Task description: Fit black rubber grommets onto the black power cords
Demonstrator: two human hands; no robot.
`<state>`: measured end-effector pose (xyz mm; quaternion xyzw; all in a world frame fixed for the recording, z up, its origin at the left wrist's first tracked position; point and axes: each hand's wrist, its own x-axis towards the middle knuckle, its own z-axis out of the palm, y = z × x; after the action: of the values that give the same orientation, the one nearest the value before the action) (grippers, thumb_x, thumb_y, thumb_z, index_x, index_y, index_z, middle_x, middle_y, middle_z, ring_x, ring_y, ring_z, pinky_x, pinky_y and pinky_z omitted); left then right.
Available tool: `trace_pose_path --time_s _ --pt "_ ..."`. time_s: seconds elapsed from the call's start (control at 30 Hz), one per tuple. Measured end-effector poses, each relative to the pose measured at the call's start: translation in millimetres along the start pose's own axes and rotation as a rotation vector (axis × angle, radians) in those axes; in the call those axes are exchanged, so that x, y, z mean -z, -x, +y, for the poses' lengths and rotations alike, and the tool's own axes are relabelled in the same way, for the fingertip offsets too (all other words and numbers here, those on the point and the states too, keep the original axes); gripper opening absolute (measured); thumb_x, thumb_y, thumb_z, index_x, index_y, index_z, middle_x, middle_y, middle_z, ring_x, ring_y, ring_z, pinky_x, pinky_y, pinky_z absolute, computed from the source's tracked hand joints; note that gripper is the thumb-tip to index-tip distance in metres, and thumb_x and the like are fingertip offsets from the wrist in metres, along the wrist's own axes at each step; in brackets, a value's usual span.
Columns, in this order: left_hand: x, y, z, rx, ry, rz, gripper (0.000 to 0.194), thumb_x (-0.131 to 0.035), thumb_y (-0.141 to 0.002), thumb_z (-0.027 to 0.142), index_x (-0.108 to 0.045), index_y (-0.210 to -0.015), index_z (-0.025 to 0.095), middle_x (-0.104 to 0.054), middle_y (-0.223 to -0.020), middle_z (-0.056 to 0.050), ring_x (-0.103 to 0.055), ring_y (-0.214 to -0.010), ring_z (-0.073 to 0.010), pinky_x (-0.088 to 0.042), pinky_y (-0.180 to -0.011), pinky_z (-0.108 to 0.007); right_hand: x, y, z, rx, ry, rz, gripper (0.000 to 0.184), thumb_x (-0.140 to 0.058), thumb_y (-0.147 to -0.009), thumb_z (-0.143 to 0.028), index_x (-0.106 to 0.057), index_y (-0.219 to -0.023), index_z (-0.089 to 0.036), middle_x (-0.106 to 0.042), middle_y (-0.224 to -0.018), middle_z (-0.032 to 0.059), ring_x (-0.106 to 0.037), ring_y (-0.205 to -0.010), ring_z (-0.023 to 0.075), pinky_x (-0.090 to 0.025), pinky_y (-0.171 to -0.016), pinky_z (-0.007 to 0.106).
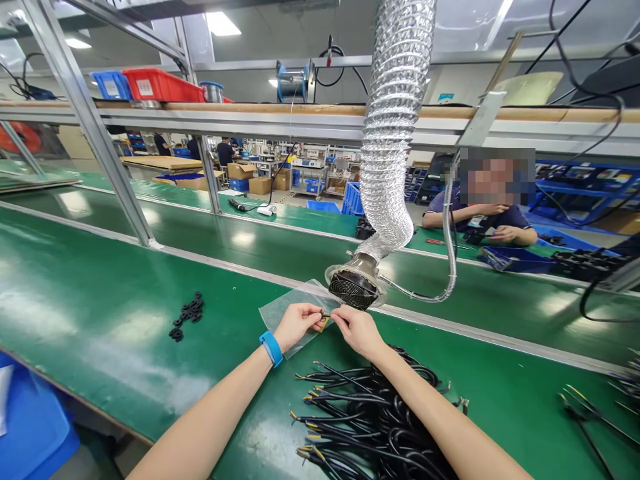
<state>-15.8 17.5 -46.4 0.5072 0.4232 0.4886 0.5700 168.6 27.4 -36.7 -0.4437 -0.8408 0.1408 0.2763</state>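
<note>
Just below the fan's round mouth, my left hand (303, 323) and my right hand (356, 328) meet, both with fingers pinched. A short stretch of thin black cable (327, 315) shows between their fingertips; its ends are hidden by the fingers. Something small and yellow (324, 325) shows under the left fingertips, too small to make out. Beneath the left hand lies a clear plastic bag (275, 308). A heap of black cables (350, 420) with stripped, coloured wire ends rests under my right forearm. To the left, small black ring-like parts (187, 315) form a loose pile.
A silver flexible duct (393, 133) with a black-grilled fan (354, 288) hangs right beyond my hands. Metal rails edge the green bench (125, 320). Across it, a co-worker (480, 213) handles a dark part near a blue tray (515, 260). More cables (590, 427) lie far right.
</note>
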Motion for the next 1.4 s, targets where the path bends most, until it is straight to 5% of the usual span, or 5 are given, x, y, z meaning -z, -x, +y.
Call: trace_pose_path --time_s 0.37,0.6,0.9,1.1,1.4 --pt "-11.2 8.4 0.0 -0.173 -0.207 0.010 0.030 -0.070 -0.076 0.039 -0.071 -0.090 0.013 -0.070 -0.075 -0.007 -0.065 -0.068 -0.0175 -0.055 -0.069 -0.031 -6.9 0.2 0.1 -0.070 -0.292 -0.080 0.033 -0.036 -0.089 -0.035 -0.050 -0.062 -0.020 -0.052 -0.058 -0.0003 -0.046 -0.057 0.0144 -0.032 -0.057 0.026" --pt "-17.6 15.9 1.0 -0.225 -0.318 -0.056 0.023 -0.061 -0.083 0.034 -0.073 -0.090 0.015 -0.070 -0.078 -0.006 -0.064 -0.069 -0.0160 -0.054 -0.068 -0.029 -14.4 -0.5 8.1 -0.083 -0.449 -0.106 0.036 -0.039 -0.089 -0.042 -0.052 -0.065 -0.019 -0.057 -0.064 0.0016 -0.050 -0.062 0.0156 -0.040 -0.062 0.027" --pt "-10.5 5.8 6.9 -0.122 -0.066 0.087 0.054 -0.086 -0.059 0.031 -0.065 -0.106 0.013 -0.070 -0.085 -0.006 -0.067 -0.071 -0.0156 -0.055 -0.070 -0.029 -6.4 -4.9 3.5 -0.030 -0.495 0.019 0.037 -0.046 -0.088 -0.045 -0.066 -0.075 -0.018 -0.068 -0.075 0.0051 -0.060 -0.072 0.0195 -0.047 -0.070 0.030" --pt "-11.3 10.1 12.1 0.077 0.059 0.011 0.051 -0.083 -0.061 0.051 -0.068 -0.085 0.009 -0.068 -0.072 -0.007 -0.066 -0.064 -0.0154 -0.054 -0.061 -0.028 -5.5 -2.9 5.6 -0.033 -0.431 0.072 0.031 -0.051 -0.087 -0.042 -0.068 -0.078 -0.018 -0.069 -0.074 0.0051 -0.060 -0.069 0.0186 -0.047 -0.067 0.029" --pt "-11.7 8.8 2.4 -0.048 0.013 0.015 0.044 -0.086 -0.058 0.043 -0.072 -0.083 0.010 -0.073 -0.074 -0.009 -0.066 -0.066 -0.0172 -0.055 -0.067 -0.031 -4.1 -2.0 3.1 -0.050 -0.463 -0.038 0.043 -0.044 -0.090 -0.051 -0.063 -0.070 -0.018 -0.056 -0.060 0.0008 -0.048 -0.059 0.0147 -0.038 -0.058 0.027"
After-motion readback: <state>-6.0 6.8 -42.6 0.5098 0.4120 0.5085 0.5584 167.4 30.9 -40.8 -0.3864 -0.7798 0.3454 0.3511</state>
